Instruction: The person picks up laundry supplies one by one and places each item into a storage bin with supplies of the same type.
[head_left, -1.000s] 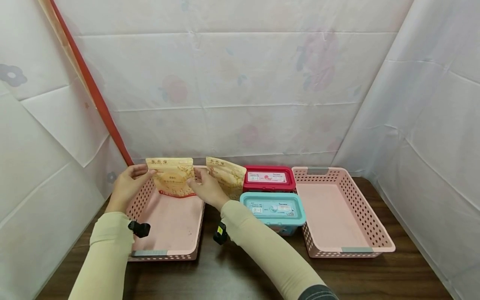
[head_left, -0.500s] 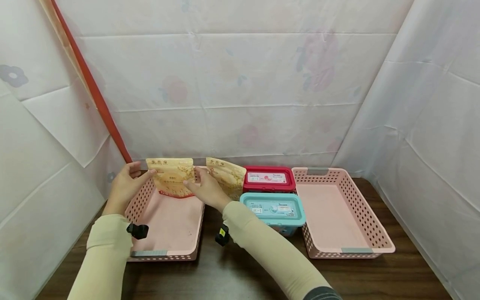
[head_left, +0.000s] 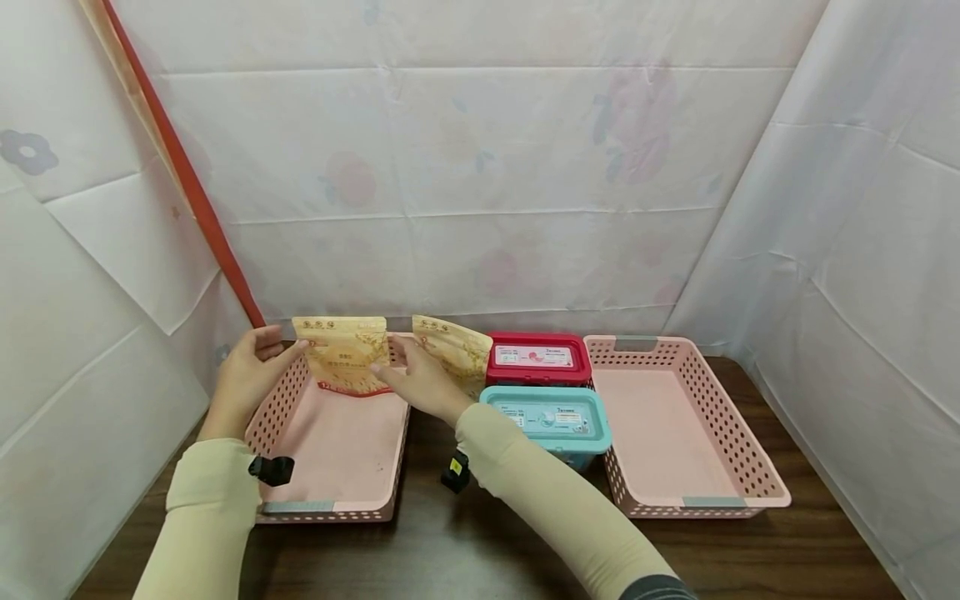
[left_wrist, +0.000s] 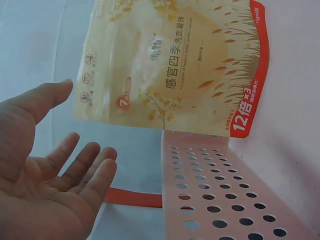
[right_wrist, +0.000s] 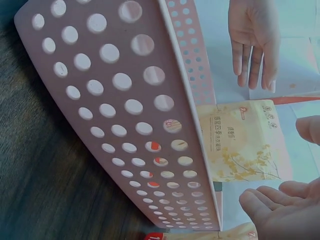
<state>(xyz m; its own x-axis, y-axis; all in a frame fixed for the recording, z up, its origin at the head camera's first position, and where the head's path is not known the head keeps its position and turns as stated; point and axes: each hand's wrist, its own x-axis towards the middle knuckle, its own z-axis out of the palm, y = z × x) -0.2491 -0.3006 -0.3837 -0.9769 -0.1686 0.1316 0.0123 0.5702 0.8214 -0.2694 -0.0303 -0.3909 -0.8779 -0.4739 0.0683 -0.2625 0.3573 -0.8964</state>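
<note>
A yellow laundry-capsule pouch with a red lower edge stands upright at the back of the left pink basket. My left hand is at the pouch's left side; the left wrist view shows its fingers spread, with a gap to the pouch. On the other side is my right hand, its fingers relaxed and apart from the pouch in the right wrist view. A second yellow pouch stands outside the basket behind my right hand, which partly covers it.
Right of the second pouch are a red lidded box and, in front of it, a turquoise lidded box. Another pink basket stands at the right of the dark wooden table. White patterned sheeting encloses the back and sides.
Both hands have eased slightly away from the pouch, the left wrist down and left, the right forearm to the right. The pouches, boxes and baskets keep their places.
</note>
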